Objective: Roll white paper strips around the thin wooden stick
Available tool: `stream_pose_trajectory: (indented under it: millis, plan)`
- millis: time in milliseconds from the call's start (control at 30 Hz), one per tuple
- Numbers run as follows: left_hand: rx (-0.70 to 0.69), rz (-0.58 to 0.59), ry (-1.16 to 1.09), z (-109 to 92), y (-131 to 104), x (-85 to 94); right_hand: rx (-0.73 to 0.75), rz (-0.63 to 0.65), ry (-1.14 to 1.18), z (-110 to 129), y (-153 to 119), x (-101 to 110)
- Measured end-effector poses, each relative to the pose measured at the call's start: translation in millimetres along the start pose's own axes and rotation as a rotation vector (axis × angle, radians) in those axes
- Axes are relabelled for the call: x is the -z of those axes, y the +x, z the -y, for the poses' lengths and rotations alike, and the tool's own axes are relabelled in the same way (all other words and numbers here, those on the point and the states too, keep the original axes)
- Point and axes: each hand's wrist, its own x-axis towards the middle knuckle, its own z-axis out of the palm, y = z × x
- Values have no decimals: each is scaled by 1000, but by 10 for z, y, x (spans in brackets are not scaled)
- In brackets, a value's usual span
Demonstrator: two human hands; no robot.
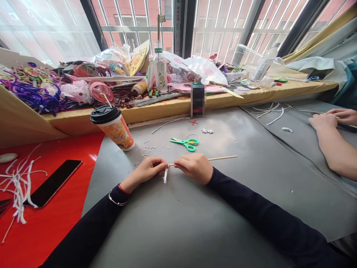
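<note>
A thin wooden stick (223, 158) lies level between my two hands, low over the grey table. My right hand (195, 166) is closed around it, and its long end sticks out to the right. With thumb and fingers pinched, my left hand (149, 170) holds a white strip (165, 175) at the stick's left end; the strip's frayed tail hangs down. How the strip meets the stick is partly hidden by the fingertips. Green-handled scissors (185, 142) rest just beyond my hands, with small white scraps (150, 149) to their left.
A paper cup (117, 130) with a black lid stands at left. A black phone (55, 182) and a bundle of white strips (21, 186) lie on red cloth. Craft materials crowd the window ledge (167, 102). At right, another person's hands (325, 121) work near white cords (269, 109).
</note>
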Motion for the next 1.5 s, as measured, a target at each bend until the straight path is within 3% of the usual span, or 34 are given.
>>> stream_pose_trajectory:
  millis: [967,1500]
  plan:
    - [-19,6,17,2,7,-7,-8,23,6,-10,-3,-12]
    - [2,19,-114,36,14,11,-48,-3,17,-28,-5,1]
